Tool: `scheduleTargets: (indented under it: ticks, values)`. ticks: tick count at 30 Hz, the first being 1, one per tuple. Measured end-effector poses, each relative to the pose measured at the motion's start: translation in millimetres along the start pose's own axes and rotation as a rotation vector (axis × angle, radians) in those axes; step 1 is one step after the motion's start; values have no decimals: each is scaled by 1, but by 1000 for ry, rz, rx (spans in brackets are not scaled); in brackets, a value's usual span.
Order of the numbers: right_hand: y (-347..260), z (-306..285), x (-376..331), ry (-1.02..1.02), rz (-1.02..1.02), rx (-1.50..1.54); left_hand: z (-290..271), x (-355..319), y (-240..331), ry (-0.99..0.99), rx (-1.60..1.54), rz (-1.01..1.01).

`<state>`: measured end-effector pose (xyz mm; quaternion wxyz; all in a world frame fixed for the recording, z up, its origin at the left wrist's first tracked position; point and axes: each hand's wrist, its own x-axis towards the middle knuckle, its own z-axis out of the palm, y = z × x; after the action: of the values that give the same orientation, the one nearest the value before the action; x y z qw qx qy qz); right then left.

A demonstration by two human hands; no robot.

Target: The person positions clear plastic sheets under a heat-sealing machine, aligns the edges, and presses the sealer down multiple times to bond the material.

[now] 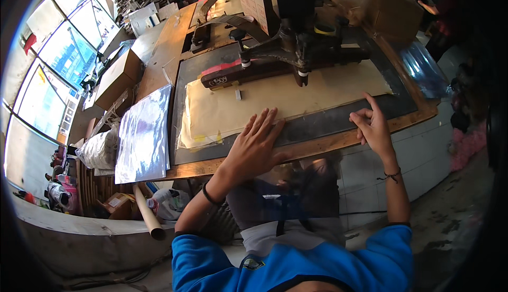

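Note:
My left hand [256, 142] lies flat with fingers spread, its fingertips on the front edge of a long tan sheet [296, 99]. Off the sheet's front right edge is my right hand [373, 125], its index finger stretched out and the others curled. Nothing shows in its grasp. The sheet rests on a dark mat [323, 128] set in a wood-edged table. A dark bar [286, 67] of a press-like machine crosses above the sheet's back part and hides some of it. A small pale block [237, 95] sits on the sheet.
Shiny clear film sheets [143, 133] lie on the table's left, with a cardboard box [119, 80] behind them. Another box [389, 9] and bluish film [420, 61] are at right. A cardboard tube [148, 212] leans below. People stand at the far right.

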<state>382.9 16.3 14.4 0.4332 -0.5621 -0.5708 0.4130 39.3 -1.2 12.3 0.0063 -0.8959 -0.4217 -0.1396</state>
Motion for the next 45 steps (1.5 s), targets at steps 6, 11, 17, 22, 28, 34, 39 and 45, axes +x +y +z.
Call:
scheduleTargets:
  ticks: [6,11,17,22,28,34,39,45]
  values:
    - [9,1,37,254,-531,-776,2,16,-20,-7,-34,-17]
    - [-9,23,54,-213,-608,-1008,4,31,-28,-33,95,-47]
    - [-24,20,94,-502,-486,-943,2,42,-53,-25,126,-47]
    - [-13,-4,119,-472,-532,-874,0,43,-55,-2,68,-78]
    - [5,-21,115,-214,-465,-950,4,43,-60,40,43,-125]
    - [-9,-9,109,-302,-508,-847,2,47,-63,62,57,-155]
    - [-1,-9,108,-310,-507,-836,6,43,-66,100,135,-177]
    - [2,-6,115,-359,-518,-829,11,39,-66,130,121,-200]
